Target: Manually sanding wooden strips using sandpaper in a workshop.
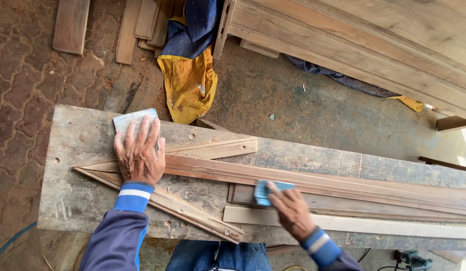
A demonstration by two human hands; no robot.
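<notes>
Our left grip [138, 153] lies flat and open, fingers spread, pressing the long wood strip [313, 183] down on the table [77, 195]. Under its fingertips, we see a grey sandpaper sheet [126, 119]. To the right along this strip, our right grip [292, 210] is closed around a blue sanding block [265, 192], which rests on the strip. Beyond the strip, a yellow cloth [189, 85] lies on the floor.

A weathered wooden workbench [82, 200] carries several long thin wood strips [343, 188], a pale batten [393, 228] and a grey sanding sheet [130, 120].
</notes>
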